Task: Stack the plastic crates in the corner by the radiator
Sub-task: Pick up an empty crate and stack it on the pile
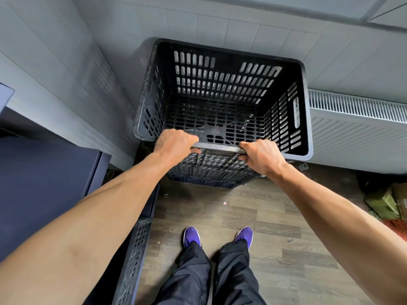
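Both hands are curled over the near rim of the top crate [220,84]: left hand [176,146] and right hand [262,157], fingers wrapped on the rim bar. The grip is set either side of rim centre, probably so the load is balanced and the crate can be squared up.

The crate is placed in the far corner, back close to the panelled wall, right side just beside the radiator [356,106]. A lower crate [209,180] is seen under it, so this pair is judged stacked, with seating likely being checked. The top crate is empty.

The perforated side of a third crate [134,260] is seen near left, by the dark cabinet [44,183]; it is judged next to go.
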### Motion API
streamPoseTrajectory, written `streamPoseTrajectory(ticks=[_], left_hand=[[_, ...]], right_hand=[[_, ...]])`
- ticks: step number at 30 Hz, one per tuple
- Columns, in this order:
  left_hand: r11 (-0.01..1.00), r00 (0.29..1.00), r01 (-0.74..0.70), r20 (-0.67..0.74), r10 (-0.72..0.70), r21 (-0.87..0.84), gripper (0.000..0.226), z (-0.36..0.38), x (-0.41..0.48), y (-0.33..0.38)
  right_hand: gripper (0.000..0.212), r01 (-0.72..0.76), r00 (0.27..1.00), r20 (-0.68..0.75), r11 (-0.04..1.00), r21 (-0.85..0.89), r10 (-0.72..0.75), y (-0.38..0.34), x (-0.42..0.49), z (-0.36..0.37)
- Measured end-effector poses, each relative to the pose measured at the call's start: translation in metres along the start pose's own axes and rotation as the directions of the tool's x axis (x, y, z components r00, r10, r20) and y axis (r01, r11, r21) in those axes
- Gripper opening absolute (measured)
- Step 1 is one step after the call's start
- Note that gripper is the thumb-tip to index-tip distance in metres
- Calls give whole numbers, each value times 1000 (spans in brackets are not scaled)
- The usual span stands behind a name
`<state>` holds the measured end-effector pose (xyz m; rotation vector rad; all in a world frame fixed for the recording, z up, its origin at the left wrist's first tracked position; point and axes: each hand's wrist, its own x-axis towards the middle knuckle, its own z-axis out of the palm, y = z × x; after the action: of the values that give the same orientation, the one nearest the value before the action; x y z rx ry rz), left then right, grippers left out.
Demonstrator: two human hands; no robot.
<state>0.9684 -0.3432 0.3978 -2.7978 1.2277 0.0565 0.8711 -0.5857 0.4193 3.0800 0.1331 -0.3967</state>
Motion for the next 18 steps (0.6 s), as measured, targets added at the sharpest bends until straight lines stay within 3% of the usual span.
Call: streamPoseTrajectory(ticks=[6,18], left_hand=[[999,998,-40,-39,41,12,41,8,1,-4],[997,999,-51,4,51,53,36,2,12,-5]], right_hand=[[28,-35,999,-18,999,-2,35,-1,-1,5],[40,38,999,37,999,18,-38,29,7,0]])
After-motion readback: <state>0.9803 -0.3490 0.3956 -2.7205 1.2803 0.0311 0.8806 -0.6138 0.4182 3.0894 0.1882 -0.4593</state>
